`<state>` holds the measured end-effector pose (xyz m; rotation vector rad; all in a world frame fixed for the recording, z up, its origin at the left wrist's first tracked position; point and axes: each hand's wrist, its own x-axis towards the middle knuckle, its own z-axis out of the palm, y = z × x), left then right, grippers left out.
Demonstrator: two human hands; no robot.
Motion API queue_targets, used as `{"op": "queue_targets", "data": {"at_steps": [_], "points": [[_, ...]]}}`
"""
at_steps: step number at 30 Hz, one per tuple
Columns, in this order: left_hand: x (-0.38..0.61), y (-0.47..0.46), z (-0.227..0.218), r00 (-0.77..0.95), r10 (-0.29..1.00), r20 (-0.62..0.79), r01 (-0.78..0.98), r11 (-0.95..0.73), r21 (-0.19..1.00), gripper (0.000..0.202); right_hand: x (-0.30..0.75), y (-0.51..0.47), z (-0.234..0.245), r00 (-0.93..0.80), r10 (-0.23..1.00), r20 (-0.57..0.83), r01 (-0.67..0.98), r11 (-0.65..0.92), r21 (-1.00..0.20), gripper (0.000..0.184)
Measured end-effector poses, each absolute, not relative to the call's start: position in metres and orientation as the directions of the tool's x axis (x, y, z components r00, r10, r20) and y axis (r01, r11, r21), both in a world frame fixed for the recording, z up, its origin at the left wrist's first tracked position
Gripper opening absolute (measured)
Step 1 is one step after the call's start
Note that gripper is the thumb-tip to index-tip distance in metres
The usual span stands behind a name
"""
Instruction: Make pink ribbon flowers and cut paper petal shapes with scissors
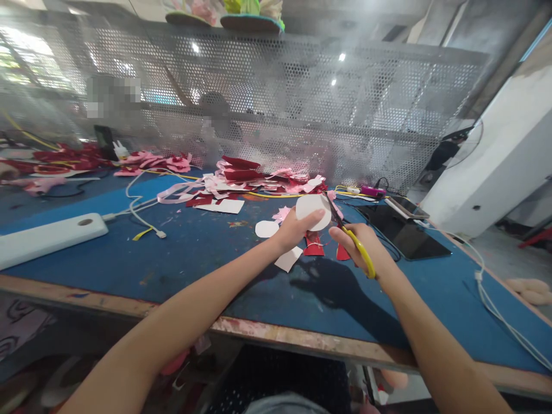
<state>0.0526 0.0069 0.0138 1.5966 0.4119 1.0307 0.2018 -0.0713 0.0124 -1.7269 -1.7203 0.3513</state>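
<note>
My left hand (294,230) pinches a white rounded paper piece (311,208) above the blue tabletop, thumb on its face. In my right hand (363,244) is a pair of scissors (360,250) with yellow handles, its dark blades at the right edge of the white piece. Whether the blades touch the edge I cannot tell. Beneath my hands lie another white rounded piece (267,229), a white four-sided scrap (288,259) and a red piece (314,244). A bit of pink material (331,196) shows behind the blades.
Red, pink and white scraps (259,178) are heaped at the back against a perforated metal screen (276,103). A white power strip (54,238) with cables lies at left. A black tablet (403,230) and a phone (406,207) lie at right. The table's wooden edge (276,333) runs in front.
</note>
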Motion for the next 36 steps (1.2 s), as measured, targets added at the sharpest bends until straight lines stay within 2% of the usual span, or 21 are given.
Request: {"op": "queue_targets", "data": {"at_steps": [5,8,16,24,28,32,36], "points": [[0.055,0.004,0.010,0.668,0.660,0.345,-0.228,-0.260,0.938,0.033,0.201,-0.070,0.008,-0.050,0.953,0.299,0.638,0.261,-0.725,0.050],[0.057,0.005,0.007,0.687,0.641,0.343,-0.219,-0.267,0.938,0.033,0.202,-0.069,0.004,-0.095,0.946,0.311,0.605,0.303,-0.737,0.051],[0.053,0.011,0.013,0.699,0.640,0.319,-0.192,-0.262,0.946,0.034,0.201,-0.067,0.004,0.022,0.951,0.309,0.680,0.212,-0.701,0.056],[0.043,0.023,0.020,0.764,0.576,0.291,-0.139,-0.294,0.946,0.032,0.201,-0.069,0.008,0.017,0.950,0.312,0.760,0.190,-0.621,0.059],[0.040,0.029,0.020,0.769,0.583,0.263,-0.090,-0.309,0.947,0.034,0.201,-0.070,0.010,0.016,0.964,0.267,0.750,0.164,-0.640,0.058],[0.043,0.030,0.020,0.621,0.687,0.378,-0.120,-0.394,0.911,0.041,0.202,-0.072,0.013,0.038,0.969,0.245,0.737,0.139,-0.662,0.056],[0.043,0.029,0.022,0.583,0.686,0.436,-0.046,-0.508,0.860,0.038,0.202,-0.071,0.013,0.014,0.963,0.270,0.766,0.164,-0.622,0.052]]}}
